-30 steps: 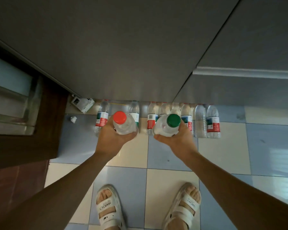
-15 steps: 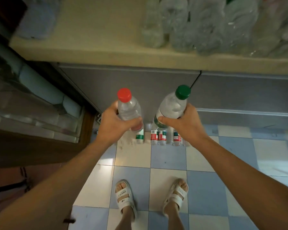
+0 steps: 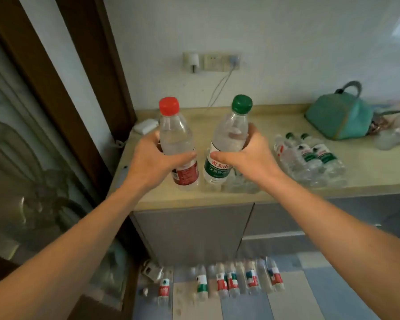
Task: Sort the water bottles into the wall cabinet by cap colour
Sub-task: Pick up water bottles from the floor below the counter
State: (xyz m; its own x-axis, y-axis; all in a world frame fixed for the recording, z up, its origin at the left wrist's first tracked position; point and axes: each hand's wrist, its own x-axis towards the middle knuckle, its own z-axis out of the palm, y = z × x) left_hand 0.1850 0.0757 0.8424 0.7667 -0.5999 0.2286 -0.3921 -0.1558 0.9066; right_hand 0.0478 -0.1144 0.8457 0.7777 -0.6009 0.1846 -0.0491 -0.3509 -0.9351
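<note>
- Left hand point(image 3: 151, 161) gripping red-capped bottle point(image 3: 177, 144) round the middle, thumb across the front, bottle upright above the worktop point(image 3: 367, 174) near its left front corner.
- Right hand point(image 3: 247, 155) gripping green-capped bottle point(image 3: 226, 139) round the middle, cap tilted slightly right; the two bottles side by side, close, apparently not touching.
- Shrink-wrapped pack of green-capped bottles point(image 3: 310, 158) lying on the worktop just right of the right hand.
- More clear bottles lying on the worktop directly under and behind the held pair; count unclear.
- Teal handbag point(image 3: 340, 116) at back right, crumpled plastic clutter point(image 3: 397, 132) beside it.
- White adapter point(image 3: 146, 126) at back left corner; wall socket strip point(image 3: 211, 62) above, cable hanging down to the worktop.
- Grey base cabinet doors point(image 3: 194, 229) below the worktop, shut.
- Row of bottles point(image 3: 224, 281) standing on the tiled floor against the cabinet base, red and green labels mixed, blurred.
- Dark wooden door frame point(image 3: 79, 72) at left.
- Wall cabinet not in frame.
</note>
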